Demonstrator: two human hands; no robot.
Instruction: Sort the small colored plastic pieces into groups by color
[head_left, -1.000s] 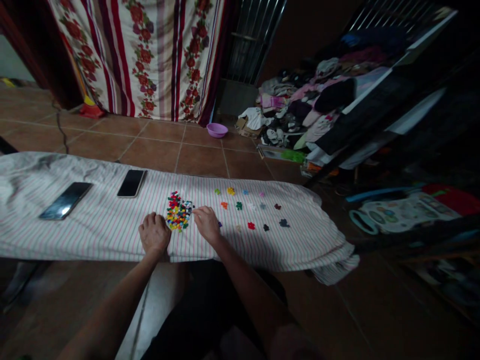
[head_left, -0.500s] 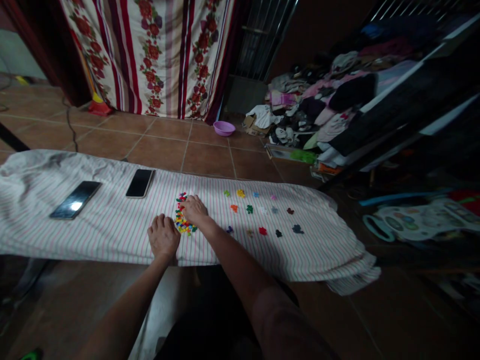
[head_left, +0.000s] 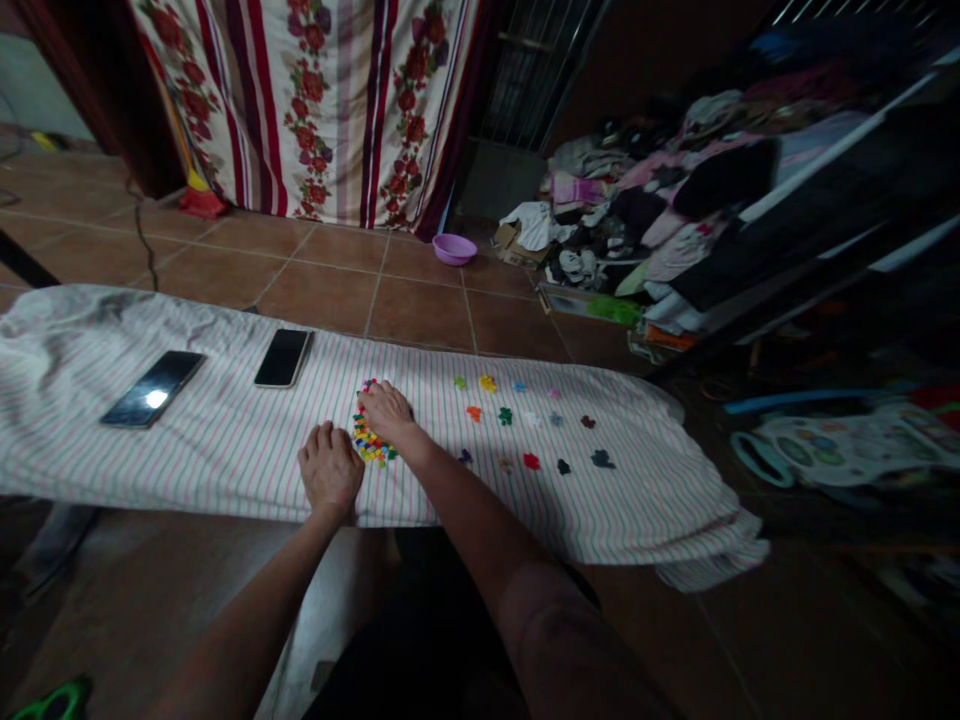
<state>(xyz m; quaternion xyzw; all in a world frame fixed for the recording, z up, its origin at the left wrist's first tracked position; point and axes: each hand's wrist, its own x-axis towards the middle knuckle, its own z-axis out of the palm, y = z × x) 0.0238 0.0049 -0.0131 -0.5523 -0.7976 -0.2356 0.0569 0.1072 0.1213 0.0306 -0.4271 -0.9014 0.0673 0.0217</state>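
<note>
Mixed heap of small coloured pieces [head_left: 369, 440] on a tabletop [head_left: 225, 445] covered by a striped cloth, between the two hands and partly hidden by one of them; the right hand [head_left: 386, 410] lies over the upper part of the heap, its fingers bent down among the pieces; whether they grip one cannot be told, the tips being hidden; the left hand [head_left: 330, 468] rests palm down on the cloth just beside the heap, on its left, the fingers slightly apart and gently curved.

To the right, small single-coloured clusters lie apart from one another in rough rows; the far row includes a yellow cluster [head_left: 487, 383] and a light green cluster [head_left: 459, 382]; the middle row, an orange cluster [head_left: 473, 413] and a dark green cluster [head_left: 505, 416]; the near row, a red cluster [head_left: 531, 461] and a black cluster [head_left: 563, 467].

To the left lie a nearer phone [head_left: 154, 390] and a farther phone [head_left: 283, 358]; beyond, a purple basin [head_left: 454, 250] stands on the tiled floor [head_left: 420, 308], near a flowered curtain [head_left: 345, 120].
</note>
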